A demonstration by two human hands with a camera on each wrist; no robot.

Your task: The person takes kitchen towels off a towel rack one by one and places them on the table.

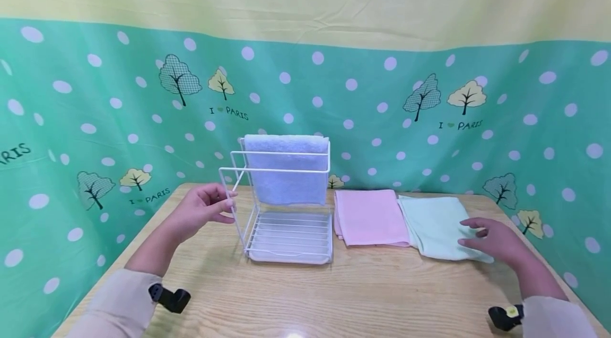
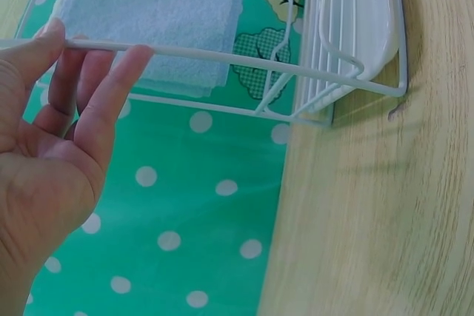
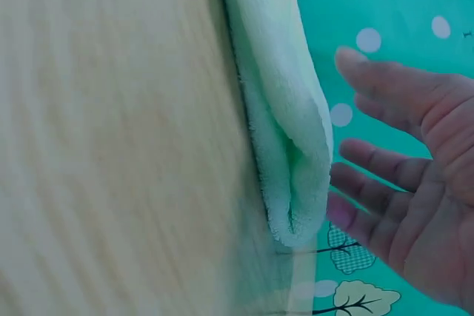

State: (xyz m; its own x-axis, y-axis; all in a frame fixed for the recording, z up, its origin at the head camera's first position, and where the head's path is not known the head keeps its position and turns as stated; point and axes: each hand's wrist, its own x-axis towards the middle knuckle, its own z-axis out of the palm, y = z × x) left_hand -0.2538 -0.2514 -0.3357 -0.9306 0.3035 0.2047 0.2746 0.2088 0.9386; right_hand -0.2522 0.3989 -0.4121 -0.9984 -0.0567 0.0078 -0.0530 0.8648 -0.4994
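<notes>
A white wire rack [image 1: 274,171] with a slatted tray base [image 1: 291,237] stands left of the table's middle. Over its rear bar hangs a light blue towel [image 1: 288,184]. My left hand [image 1: 202,204] pinches the rack's left upright between thumb and fingers; the left wrist view shows the thin white rod [image 2: 200,53] in that grip. Folded pink towel [image 1: 372,218] and folded mint green towel [image 1: 441,226] lie side by side right of the rack. Over the green towel's right edge hovers my right hand [image 1: 494,242], its fingers loosely bent and apart with nothing between them.
The wooden table [image 1: 382,295] runs up to a green and yellow curtain [image 1: 353,83] with dots and trees, which surrounds it at the back and sides. A black wrist camera [image 1: 169,298] is strapped on the left sleeve, another camera [image 1: 506,318] on the right.
</notes>
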